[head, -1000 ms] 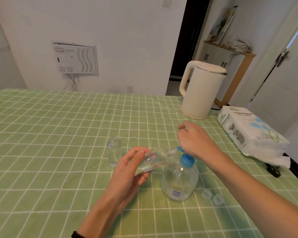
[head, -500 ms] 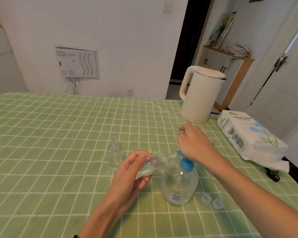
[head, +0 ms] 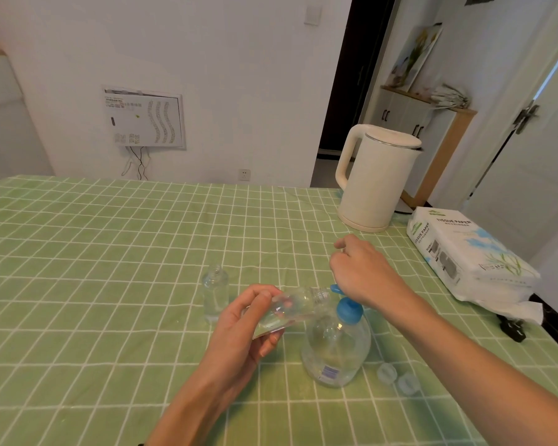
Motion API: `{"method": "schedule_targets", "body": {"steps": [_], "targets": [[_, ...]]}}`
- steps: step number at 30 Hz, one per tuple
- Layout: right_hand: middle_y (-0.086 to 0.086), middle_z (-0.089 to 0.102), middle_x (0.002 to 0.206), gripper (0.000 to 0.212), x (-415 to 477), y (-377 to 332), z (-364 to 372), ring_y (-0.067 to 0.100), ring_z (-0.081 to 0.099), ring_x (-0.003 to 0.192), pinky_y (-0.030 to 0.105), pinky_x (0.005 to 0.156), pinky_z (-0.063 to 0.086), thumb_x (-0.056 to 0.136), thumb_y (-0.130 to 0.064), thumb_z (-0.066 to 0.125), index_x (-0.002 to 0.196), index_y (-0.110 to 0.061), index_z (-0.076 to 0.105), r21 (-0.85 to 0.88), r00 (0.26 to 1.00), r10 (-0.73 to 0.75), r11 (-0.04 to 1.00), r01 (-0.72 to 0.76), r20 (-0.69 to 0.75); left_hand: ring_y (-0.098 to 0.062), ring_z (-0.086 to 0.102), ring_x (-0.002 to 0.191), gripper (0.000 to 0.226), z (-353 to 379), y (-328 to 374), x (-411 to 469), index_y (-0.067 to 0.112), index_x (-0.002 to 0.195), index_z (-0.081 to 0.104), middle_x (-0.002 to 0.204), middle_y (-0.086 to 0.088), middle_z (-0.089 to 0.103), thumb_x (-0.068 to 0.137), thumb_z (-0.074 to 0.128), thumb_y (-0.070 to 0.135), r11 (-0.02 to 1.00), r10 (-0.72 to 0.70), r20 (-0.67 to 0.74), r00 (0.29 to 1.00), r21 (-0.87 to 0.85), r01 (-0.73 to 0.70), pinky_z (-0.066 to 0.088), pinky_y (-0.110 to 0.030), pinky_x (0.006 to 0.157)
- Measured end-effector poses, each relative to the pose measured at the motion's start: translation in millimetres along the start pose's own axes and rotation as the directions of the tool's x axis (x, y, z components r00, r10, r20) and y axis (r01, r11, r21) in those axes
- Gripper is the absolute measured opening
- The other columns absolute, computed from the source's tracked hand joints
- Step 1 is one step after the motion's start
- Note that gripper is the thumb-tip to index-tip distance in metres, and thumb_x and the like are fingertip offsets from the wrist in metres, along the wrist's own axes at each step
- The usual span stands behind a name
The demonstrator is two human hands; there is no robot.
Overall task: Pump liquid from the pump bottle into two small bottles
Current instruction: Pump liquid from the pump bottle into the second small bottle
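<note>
Gripping a tilted small bottle [head: 290, 309] in the left hand [head: 242, 329], mouth at the pump bottle [head: 335, 349] nozzle [head: 335, 288] (blue); seemingly pressing the pump with a loose-fingered right hand [head: 361, 268].

One view only, worn on the person's head. It faces forward and down across a table [head: 94, 252] in green checked cloth, toward a white wall [head: 223, 75] and a dark doorway [head: 345, 91] beyond the far edge. The lens is wide: the cloth's lines bow near the frame edges. Range is close. Both forearms enter from the bottom, the left hand [head: 239, 326], holding a small bottle [head: 290, 309], and the right hand [head: 361, 272] sit low of centre. A kettle [head: 374, 185] and a tissue pack [head: 464, 255] lie farther off, right.
</note>
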State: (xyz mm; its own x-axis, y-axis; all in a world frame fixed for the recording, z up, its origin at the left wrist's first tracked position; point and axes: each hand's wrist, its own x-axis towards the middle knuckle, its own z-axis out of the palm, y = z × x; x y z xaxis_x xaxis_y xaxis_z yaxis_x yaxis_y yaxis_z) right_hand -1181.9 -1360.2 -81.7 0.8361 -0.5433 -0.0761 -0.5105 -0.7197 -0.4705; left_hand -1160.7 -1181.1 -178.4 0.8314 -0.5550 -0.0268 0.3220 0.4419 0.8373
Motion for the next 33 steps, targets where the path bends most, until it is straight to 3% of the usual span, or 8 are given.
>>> {"method": "schedule_targets", "body": {"steps": [11,16,21,30,33], "targets": [[0.007,0.043,0.144,0.045,0,4,10,0.032,0.036,0.133,0.052,0.104,0.034,0.098,-0.024,0.035,0.142,-0.022,0.043,0.016,0.998,0.03,0.999,-0.03,-0.048,-0.008,0.056,0.05,0.019,0,0,0,0.019,0.086,0.077,0.082,-0.004,0.074,0.083,0.071,0.037,1.0,-0.004,-0.003,1.0,0.011,0.004,0.046,-0.016,0.042],[0.007,0.044,0.139,0.036,1,3,5,0.031,0.035,0.129,0.051,0.1,0.032,0.097,-0.025,0.036,0.131,-0.021,0.046,-0.01,0.998,0.02,1.0,-0.02,-0.058,-0.008,0.055,0.048,0.019,0,1,0,0.018,0.087,0.076,0.078,-0.005,0.071,0.082,0.072,0.036,1.0,-0.003,0.001,1.0,0.001,0.003,0.045,-0.017,0.041],[0.007,0.042,0.141,0.04,2,2,2,0.031,0.033,0.131,0.054,0.103,0.03,0.098,-0.025,0.034,0.136,-0.022,0.044,-0.04,0.998,-0.002,0.999,0.0,-0.065,-0.008,0.058,0.05,0.018,0,0,0,0.018,0.088,0.076,0.084,-0.006,0.073,0.085,0.071,0.035,1.0,-0.008,-0.003,1.0,0.009,0.008,0.047,-0.016,0.042],[0.006,0.045,0.136,0.038,3,5,11,0.029,0.037,0.127,0.046,0.091,0.031,0.096,-0.024,0.035,0.131,-0.023,0.048,-0.029,0.999,0.025,0.999,-0.025,-0.025,-0.008,0.057,0.05,0.024,0,2,0,0.013,0.088,0.075,0.079,-0.006,0.07,0.08,0.072,0.035,1.0,-0.005,-0.022,1.0,-0.01,0.005,0.048,-0.016,0.042],[0.006,0.046,0.135,0.037,2,4,8,0.029,0.037,0.126,0.047,0.094,0.033,0.096,-0.024,0.035,0.13,-0.023,0.048,-0.017,0.999,0.015,1.0,-0.016,-0.036,-0.008,0.057,0.049,0.029,1,3,-1,0.009,0.092,0.071,0.078,-0.005,0.071,0.08,0.072,0.034,1.0,-0.003,-0.026,1.0,-0.016,0.003,0.048,-0.016,0.041]]}}
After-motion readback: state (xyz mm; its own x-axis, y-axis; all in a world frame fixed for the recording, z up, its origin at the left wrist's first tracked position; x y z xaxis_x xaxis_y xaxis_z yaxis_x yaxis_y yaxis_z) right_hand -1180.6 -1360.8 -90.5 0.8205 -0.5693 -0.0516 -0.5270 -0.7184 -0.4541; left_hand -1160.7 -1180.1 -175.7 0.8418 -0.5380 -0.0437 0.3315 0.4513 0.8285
